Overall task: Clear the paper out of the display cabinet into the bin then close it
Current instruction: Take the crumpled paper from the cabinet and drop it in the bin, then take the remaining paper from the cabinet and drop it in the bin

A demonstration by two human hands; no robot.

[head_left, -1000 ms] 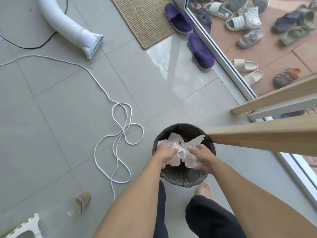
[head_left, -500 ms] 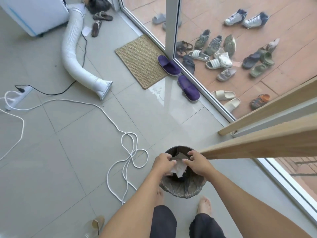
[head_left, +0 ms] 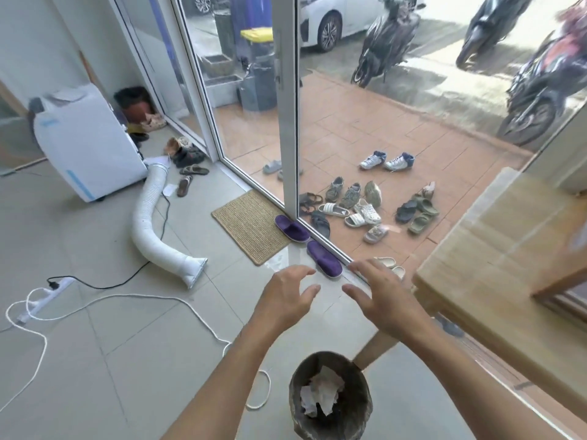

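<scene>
Both hands empty: left hand [head_left: 287, 300] and right hand [head_left: 381, 296] hover mid-frame w/ fingers spread, holding nothing. Crumpled paper [head_left: 320, 396] sits in the bin [head_left: 330, 423] at bottom centre, just beside a wooden leg [head_left: 374, 349]. Cabinet [head_left: 495, 258] at right edge w/ wood top; door and inside not visible, so can't tell if more paper is left. Risks, prob: knocking the light bin w/ a foot while turning right, spilling paper; tripping on the white cord [head_left: 104, 300] looping lower left. Purple slippers [head_left: 306, 246] and mat [head_left: 252, 225] lie ahead, not in the way.
</scene>
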